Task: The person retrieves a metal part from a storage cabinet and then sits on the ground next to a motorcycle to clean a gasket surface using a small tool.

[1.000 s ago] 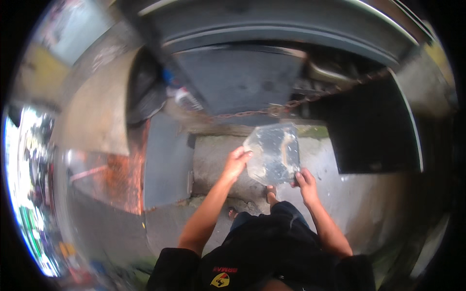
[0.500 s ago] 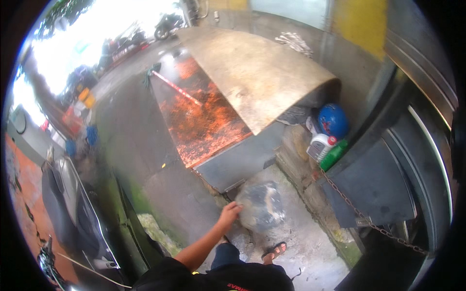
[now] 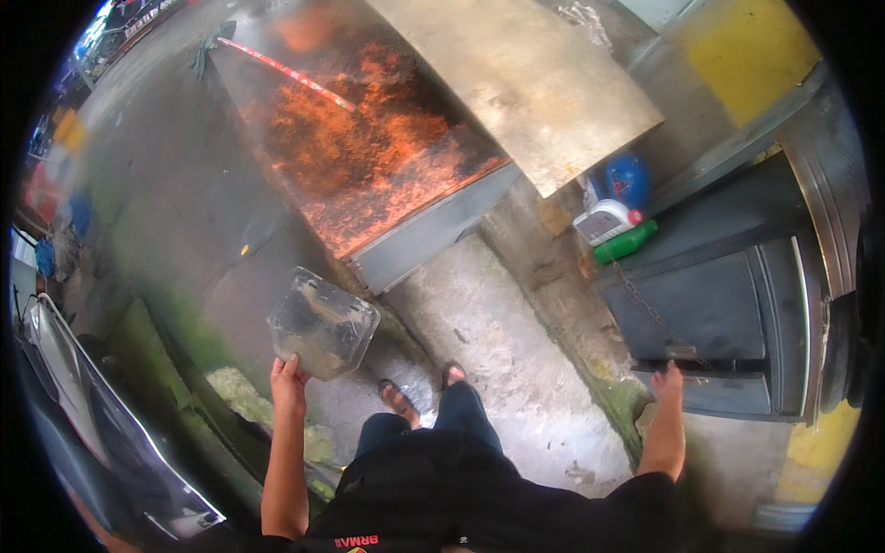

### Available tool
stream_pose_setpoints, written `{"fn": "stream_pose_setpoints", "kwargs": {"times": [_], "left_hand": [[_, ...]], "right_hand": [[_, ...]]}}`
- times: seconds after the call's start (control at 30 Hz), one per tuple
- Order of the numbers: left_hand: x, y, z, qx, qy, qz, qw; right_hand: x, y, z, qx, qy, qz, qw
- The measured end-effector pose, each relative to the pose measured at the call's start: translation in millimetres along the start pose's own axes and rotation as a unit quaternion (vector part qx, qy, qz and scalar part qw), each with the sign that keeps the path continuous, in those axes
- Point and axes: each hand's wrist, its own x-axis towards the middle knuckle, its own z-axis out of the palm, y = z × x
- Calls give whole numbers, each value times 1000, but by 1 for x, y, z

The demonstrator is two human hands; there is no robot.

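Note:
My left hand (image 3: pixel 289 376) grips the near edge of a clear plastic container (image 3: pixel 323 324) with clipped corners, its surface smeared with brownish dirt. The container is held tilted over the wet grey ground, left of my feet. Out to the right, my right hand (image 3: pixel 667 380) is held low with its fingers apart and nothing visible in it. In the picture it lies just below a small metal plate (image 3: pixel 682 352) by a rusty chain (image 3: pixel 645 300), in front of a dark metal panel (image 3: pixel 701 309); whether it touches them I cannot tell.
Ahead stands a low grey box (image 3: pixel 438 226) with a mottled orange top (image 3: pixel 387 138), partly under a tan board (image 3: pixel 544 88). A red-and-white mop handle (image 3: pixel 286 72) lies across it. Green bottle (image 3: pixel 625 241), white jug (image 3: pixel 604 221) and blue ball-shaped object (image 3: pixel 629 180) sit right; a motorbike (image 3: pixel 101 405) left.
My left hand has carried the container leftward, away from the box's front. My right hand has come into view at the right. The view has shifted, showing both feet.

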Motion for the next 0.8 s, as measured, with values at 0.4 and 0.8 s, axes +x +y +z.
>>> {"fn": "stream_pose_setpoints", "kwargs": {"times": [0.4,0.8], "left_hand": [[87,112,-67,42,114,40,992],[196,235,-149,124,152,109,974]], "right_hand": [[-70,147,210,-286,-121,98,945],[-701,179,865,-336,-806,-212,440]]}}
